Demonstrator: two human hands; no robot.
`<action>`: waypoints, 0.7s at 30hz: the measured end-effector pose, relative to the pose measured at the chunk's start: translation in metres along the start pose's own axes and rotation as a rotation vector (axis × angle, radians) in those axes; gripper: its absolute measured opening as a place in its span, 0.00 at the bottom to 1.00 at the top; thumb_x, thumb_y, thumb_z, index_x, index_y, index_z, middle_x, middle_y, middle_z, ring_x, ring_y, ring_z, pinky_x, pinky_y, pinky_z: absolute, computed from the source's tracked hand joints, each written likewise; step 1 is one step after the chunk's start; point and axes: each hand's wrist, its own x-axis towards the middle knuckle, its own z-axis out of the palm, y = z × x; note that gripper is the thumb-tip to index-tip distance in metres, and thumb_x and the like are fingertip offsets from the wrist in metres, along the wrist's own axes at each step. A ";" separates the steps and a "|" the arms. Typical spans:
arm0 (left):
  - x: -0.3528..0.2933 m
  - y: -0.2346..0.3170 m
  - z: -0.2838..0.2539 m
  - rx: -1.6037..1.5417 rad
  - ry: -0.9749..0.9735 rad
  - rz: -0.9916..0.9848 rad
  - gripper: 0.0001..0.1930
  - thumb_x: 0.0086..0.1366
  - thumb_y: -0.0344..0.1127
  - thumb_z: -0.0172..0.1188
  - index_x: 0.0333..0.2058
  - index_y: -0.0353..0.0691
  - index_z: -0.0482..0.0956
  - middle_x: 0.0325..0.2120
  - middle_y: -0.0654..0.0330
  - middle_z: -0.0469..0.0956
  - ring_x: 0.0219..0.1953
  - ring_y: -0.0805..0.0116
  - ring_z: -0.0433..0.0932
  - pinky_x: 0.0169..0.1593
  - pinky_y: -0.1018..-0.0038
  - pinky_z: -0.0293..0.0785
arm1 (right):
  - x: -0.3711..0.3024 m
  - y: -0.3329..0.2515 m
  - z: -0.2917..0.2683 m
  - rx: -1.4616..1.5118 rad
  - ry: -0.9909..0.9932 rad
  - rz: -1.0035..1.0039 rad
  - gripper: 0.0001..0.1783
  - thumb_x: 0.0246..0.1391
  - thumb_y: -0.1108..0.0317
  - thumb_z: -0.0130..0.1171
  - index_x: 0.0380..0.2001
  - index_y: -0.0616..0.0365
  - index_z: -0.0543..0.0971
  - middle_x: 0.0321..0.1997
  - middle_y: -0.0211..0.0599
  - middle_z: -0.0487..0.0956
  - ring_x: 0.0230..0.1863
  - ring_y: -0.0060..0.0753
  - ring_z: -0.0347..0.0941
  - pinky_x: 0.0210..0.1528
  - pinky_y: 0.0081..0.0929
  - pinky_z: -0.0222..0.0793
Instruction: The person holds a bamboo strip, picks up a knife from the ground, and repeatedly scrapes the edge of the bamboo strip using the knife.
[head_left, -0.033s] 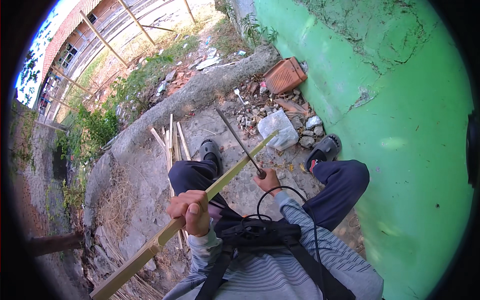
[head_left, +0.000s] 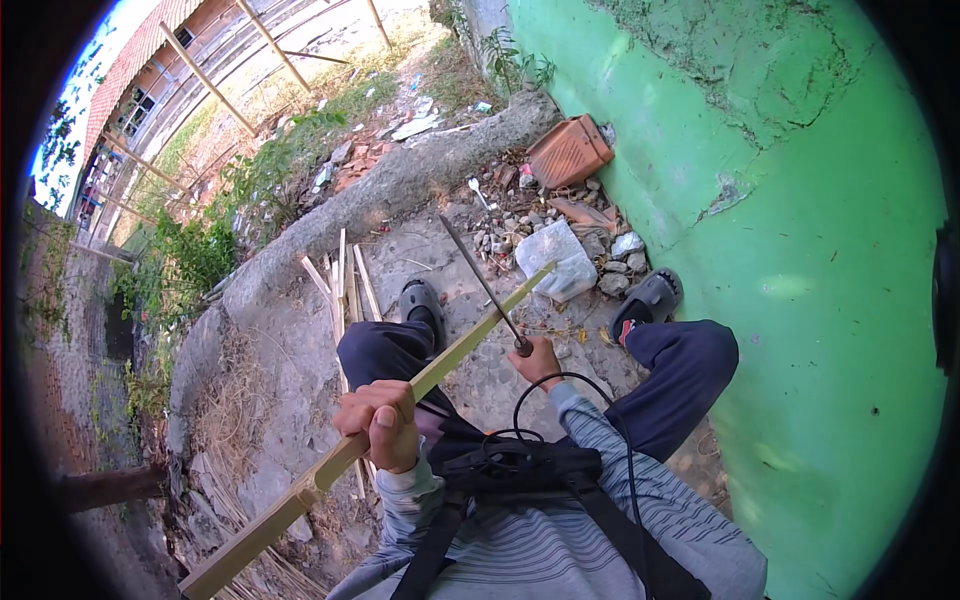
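My left hand (head_left: 380,425) is closed around a long pale yellow-green bamboo strip (head_left: 455,362), which slants from the lower left up to the middle. In my right hand (head_left: 538,362) is the dark wooden handle of a long knife (head_left: 476,268). Its narrow dark blade points up and to the left, seen nearly edge-on. The blade crosses the strip in front of my right hand; whether it cuts into the wood I cannot tell. The strip's upper end appears over a whitish slab (head_left: 558,258) on the ground.
Several split bamboo strips (head_left: 345,285) lie on the ground left of my foot. A green wall (head_left: 820,350) rises close on the right. Ahead are rubble, an orange-brown pot (head_left: 570,150) and a rough grey root-like ridge (head_left: 380,190). A black cable (head_left: 630,450) loops by my right forearm.
The knife's blade tip has shifted slightly to the right. Both hands and the bamboo strip have stayed in place.
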 end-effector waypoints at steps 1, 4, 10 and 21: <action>0.000 0.000 -0.001 0.004 0.024 -0.009 0.25 0.62 0.24 0.56 0.14 0.44 0.49 0.06 0.68 0.55 0.06 0.77 0.51 0.12 0.76 0.47 | 0.001 0.003 0.003 0.037 0.034 0.048 0.16 0.44 0.63 0.66 0.17 0.64 0.75 0.17 0.46 0.76 0.21 0.47 0.76 0.28 0.40 0.69; 0.001 0.000 -0.002 0.026 -0.032 0.038 0.21 0.61 0.24 0.51 0.16 0.46 0.50 0.06 0.72 0.50 0.06 0.81 0.47 0.11 0.78 0.44 | -0.004 -0.004 0.004 0.030 0.057 -0.078 0.16 0.43 0.63 0.66 0.17 0.64 0.75 0.16 0.46 0.75 0.20 0.46 0.75 0.28 0.40 0.68; 0.001 0.000 0.000 0.026 -0.070 0.041 0.22 0.62 0.24 0.52 0.16 0.46 0.49 0.06 0.72 0.51 0.06 0.81 0.48 0.11 0.78 0.45 | 0.001 0.004 0.001 0.001 0.046 0.027 0.15 0.43 0.63 0.67 0.18 0.65 0.76 0.16 0.49 0.76 0.21 0.44 0.76 0.29 0.39 0.70; 0.001 0.002 -0.008 0.029 -0.102 0.041 0.22 0.62 0.25 0.52 0.16 0.46 0.48 0.06 0.71 0.52 0.06 0.80 0.50 0.11 0.78 0.46 | 0.005 0.022 0.008 0.011 0.004 -0.042 0.15 0.44 0.63 0.67 0.17 0.64 0.76 0.16 0.45 0.76 0.19 0.39 0.75 0.27 0.37 0.68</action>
